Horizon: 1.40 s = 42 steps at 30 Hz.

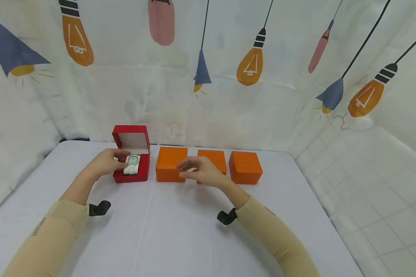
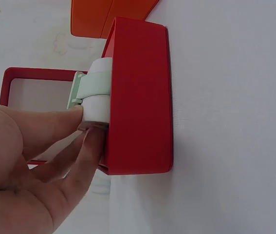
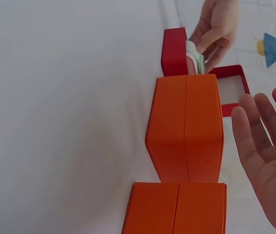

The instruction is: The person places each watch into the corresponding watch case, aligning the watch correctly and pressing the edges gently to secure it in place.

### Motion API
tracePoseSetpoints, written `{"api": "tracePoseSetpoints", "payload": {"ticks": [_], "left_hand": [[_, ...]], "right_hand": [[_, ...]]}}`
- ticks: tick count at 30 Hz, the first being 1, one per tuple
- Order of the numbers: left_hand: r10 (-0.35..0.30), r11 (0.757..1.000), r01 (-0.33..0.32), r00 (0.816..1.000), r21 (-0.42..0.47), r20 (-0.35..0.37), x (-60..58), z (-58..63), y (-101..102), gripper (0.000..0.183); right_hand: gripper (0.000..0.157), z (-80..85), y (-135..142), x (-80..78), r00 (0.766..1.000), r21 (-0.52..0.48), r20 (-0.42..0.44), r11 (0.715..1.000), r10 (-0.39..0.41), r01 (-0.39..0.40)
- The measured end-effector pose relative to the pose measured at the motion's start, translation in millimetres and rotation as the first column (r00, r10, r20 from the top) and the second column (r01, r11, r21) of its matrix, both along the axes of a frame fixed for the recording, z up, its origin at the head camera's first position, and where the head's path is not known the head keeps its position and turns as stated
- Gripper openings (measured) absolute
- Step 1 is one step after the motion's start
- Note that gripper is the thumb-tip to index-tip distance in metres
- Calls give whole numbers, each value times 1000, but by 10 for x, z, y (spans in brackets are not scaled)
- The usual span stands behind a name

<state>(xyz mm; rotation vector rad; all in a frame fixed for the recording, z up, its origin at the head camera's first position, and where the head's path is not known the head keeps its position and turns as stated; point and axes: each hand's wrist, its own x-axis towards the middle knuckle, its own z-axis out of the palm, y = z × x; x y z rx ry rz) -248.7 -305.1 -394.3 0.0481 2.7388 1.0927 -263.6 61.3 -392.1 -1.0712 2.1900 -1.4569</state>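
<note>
A red watch box (image 1: 145, 169) stands with its lid raised at the left of the table. Inside sits a pale green wristwatch (image 1: 133, 159), wrapped round a white cushion (image 2: 97, 108). My left hand (image 1: 107, 163) reaches in from the left and pinches the watch on its cushion, thumb and fingers at the cushion's end; some fingertips are hidden in the box. My right hand (image 1: 204, 172) hovers with loosely bent fingers in front of the closed orange boxes, holding nothing. The left orange box (image 1: 170, 165) is nearest its fingertips.
Behind the right hand is a middle orange box (image 1: 215, 157), partly covered. A third orange box (image 1: 246, 168) stands to its right. All the boxes are in a row near the back edge of the white-covered table (image 1: 173, 231). A printed curtain (image 1: 215, 111) hangs behind.
</note>
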Motion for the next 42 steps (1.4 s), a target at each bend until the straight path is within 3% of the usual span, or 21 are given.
{"api": "tracePoseSetpoints", "payload": {"ticks": [18,23,27,30,33,38,42], "left_hand": [[11,1000,-10,999,28,-31,-49,-74,-23,59],[79,995,-74,995,71,-68,-13,-53,-78,53],[165,985,-155,975,76,-148,-11,-18,-116,50],[238,970,-225,949,89,-206,-49,6,-133,55],[312,947,-283,925,151,-219,-83,47,-122,65],[367,909,-298,903,290,-222,-134,145,-87,77],[380,894,-292,897,341,-228,-173,222,-59,81]], "right_hand": [[29,65,-205,-60,999,71,-28,997,-22,24],[34,80,-291,-125,995,94,-96,995,-2,11],[34,114,-388,-191,990,101,-138,995,1,13],[33,152,-477,-233,987,100,-158,995,-5,21],[35,193,-564,-264,983,113,-180,993,-19,40],[45,265,-711,-317,980,145,-193,986,-48,77],[57,346,-827,-352,982,173,-173,979,-74,105]]}}
